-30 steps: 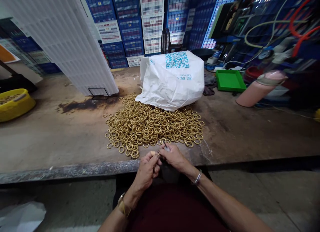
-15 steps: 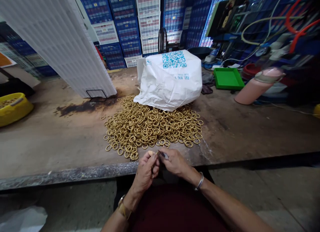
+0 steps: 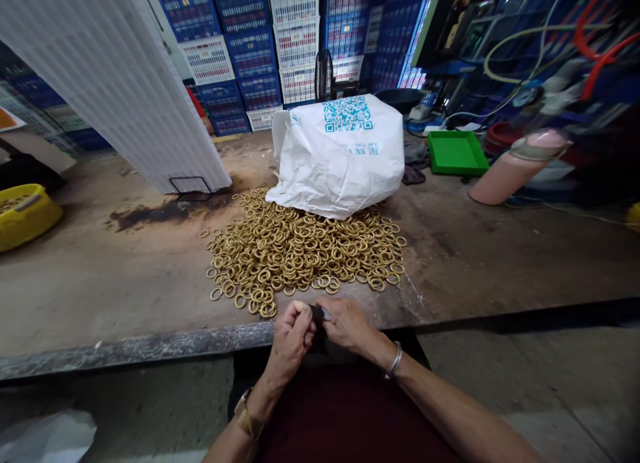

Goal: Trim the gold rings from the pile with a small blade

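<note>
Head view: both hands meet at the middle of the counter's [image 3: 490, 250] front edge. The right hand [image 3: 350, 324] has its fingers closed round a small tool [image 3: 319, 312] with a dark tip and a grey handle, and the tip reaches to the fingers of the left hand [image 3: 291, 335]. On that hand, thumb and forefinger are pressed together; whether they pinch something small between them, I cannot tell. A bracelet [image 3: 395, 361] circles the right wrist, a watch [image 3: 243, 410] the left.

Just beyond the hands, gold rings [image 3: 300, 246] lie heaped along the middle of the counter, a few loose ones straying toward the front edge. A crumpled white bag [image 3: 340, 163] rests over the back of the heap. Left of it stands a tall white panel [image 3: 130, 83], with a wire stand [image 3: 191, 187] at its foot. At the counter's left end sits a yellow bowl [image 3: 37, 223]. Toward the back right are a green tray [image 3: 457, 153] and a pink bottle [image 3: 507, 173]. Crates [image 3: 245, 56] are stacked behind the back edge.
</note>
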The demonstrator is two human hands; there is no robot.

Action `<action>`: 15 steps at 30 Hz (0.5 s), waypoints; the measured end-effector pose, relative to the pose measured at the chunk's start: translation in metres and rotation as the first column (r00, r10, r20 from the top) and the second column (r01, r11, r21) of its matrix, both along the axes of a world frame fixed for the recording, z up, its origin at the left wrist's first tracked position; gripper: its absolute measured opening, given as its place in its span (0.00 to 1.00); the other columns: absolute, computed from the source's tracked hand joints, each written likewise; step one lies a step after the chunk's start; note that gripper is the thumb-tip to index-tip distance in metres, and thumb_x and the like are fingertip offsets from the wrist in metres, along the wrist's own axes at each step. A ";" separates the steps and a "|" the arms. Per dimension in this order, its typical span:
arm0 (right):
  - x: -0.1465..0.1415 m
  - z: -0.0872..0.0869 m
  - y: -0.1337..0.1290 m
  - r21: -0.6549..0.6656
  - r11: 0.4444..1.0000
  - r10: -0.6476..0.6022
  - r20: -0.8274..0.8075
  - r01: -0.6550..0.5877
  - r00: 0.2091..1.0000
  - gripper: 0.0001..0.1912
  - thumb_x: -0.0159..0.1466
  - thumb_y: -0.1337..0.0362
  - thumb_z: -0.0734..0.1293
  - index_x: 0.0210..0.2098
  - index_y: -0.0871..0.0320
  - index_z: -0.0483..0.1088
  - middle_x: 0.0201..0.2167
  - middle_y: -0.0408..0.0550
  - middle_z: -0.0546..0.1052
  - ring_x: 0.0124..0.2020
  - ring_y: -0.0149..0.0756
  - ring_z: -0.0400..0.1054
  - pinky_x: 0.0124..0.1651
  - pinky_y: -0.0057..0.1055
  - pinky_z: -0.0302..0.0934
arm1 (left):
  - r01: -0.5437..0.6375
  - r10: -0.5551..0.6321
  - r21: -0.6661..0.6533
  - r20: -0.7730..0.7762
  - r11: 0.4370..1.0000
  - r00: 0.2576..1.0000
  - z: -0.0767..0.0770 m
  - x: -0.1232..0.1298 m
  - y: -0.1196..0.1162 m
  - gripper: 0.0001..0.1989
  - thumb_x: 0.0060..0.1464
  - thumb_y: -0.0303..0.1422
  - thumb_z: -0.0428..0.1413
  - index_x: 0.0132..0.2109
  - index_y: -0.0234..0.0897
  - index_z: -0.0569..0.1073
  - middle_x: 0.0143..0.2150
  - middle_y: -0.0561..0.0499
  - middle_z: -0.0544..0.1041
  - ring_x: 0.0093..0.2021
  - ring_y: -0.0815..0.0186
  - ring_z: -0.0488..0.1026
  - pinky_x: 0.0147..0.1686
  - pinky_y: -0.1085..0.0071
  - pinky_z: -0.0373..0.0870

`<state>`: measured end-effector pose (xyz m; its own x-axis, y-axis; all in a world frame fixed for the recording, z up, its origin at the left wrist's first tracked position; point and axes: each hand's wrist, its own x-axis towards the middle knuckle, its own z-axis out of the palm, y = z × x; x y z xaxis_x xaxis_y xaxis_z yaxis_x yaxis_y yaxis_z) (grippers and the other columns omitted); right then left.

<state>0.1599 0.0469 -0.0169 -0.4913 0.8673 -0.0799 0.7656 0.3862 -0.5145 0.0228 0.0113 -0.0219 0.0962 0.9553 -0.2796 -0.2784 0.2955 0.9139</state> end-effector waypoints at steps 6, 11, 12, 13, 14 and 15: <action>0.003 0.001 0.012 0.054 0.990 -0.138 0.186 0.130 0.973 0.10 0.56 0.67 0.57 0.35 0.58 0.67 0.27 0.49 0.75 0.27 0.34 0.66 0.26 0.28 0.44 | 0.037 -0.031 -0.037 0.155 0.999 0.987 0.023 -0.001 -0.016 0.14 0.50 0.42 0.53 0.28 0.36 0.60 0.19 0.60 0.62 0.13 0.81 0.50 0.12 0.83 0.47; 0.003 -0.001 0.017 0.160 0.958 -0.259 0.111 0.240 0.959 0.09 0.58 0.68 0.57 0.38 0.57 0.64 0.30 0.48 0.75 0.30 0.34 0.68 0.29 0.27 0.47 | 0.052 0.022 -0.178 0.391 0.983 0.920 0.032 -0.007 -0.012 0.14 0.48 0.40 0.55 0.29 0.34 0.61 0.27 0.55 0.68 0.13 0.83 0.49 0.10 0.84 0.42; 0.002 -0.001 0.018 0.169 0.952 -0.272 0.099 0.254 0.957 0.08 0.59 0.67 0.58 0.39 0.57 0.63 0.31 0.48 0.75 0.30 0.34 0.68 0.29 0.27 0.47 | 0.047 0.039 -0.199 0.409 0.979 0.911 0.029 -0.008 -0.010 0.14 0.48 0.39 0.55 0.29 0.34 0.61 0.29 0.53 0.69 0.14 0.83 0.50 0.10 0.85 0.42; 0.001 -0.001 0.018 0.173 0.949 -0.282 0.098 0.262 0.955 0.08 0.59 0.65 0.58 0.39 0.57 0.62 0.31 0.49 0.75 0.30 0.35 0.68 0.29 0.27 0.47 | 0.045 0.053 -0.218 0.423 0.975 0.904 0.026 -0.010 -0.009 0.14 0.48 0.39 0.56 0.28 0.33 0.61 0.30 0.52 0.70 0.14 0.83 0.50 0.10 0.85 0.42; -0.001 0.000 0.019 0.175 0.948 -0.286 0.106 0.265 0.952 0.08 0.59 0.65 0.58 0.39 0.56 0.62 0.31 0.49 0.75 0.30 0.35 0.68 0.28 0.27 0.46 | 0.047 0.062 -0.234 0.436 0.971 0.898 0.023 -0.011 -0.008 0.13 0.48 0.38 0.56 0.28 0.33 0.61 0.30 0.51 0.70 0.15 0.83 0.50 0.11 0.85 0.42; -0.002 0.000 0.020 0.177 0.947 -0.290 0.121 0.267 0.949 0.08 0.59 0.64 0.59 0.39 0.56 0.62 0.31 0.49 0.75 0.29 0.35 0.68 0.28 0.27 0.46 | 0.051 0.068 -0.246 0.451 0.968 0.890 0.021 -0.012 -0.008 0.13 0.47 0.37 0.56 0.28 0.33 0.61 0.30 0.51 0.71 0.14 0.83 0.51 0.11 0.85 0.42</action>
<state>0.1578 0.0669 -0.0171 -0.2216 0.9750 0.0164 0.9154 0.2138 -0.3412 0.0112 0.0038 -0.0013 0.2607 0.8636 -0.4315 -0.6467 0.4881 0.5862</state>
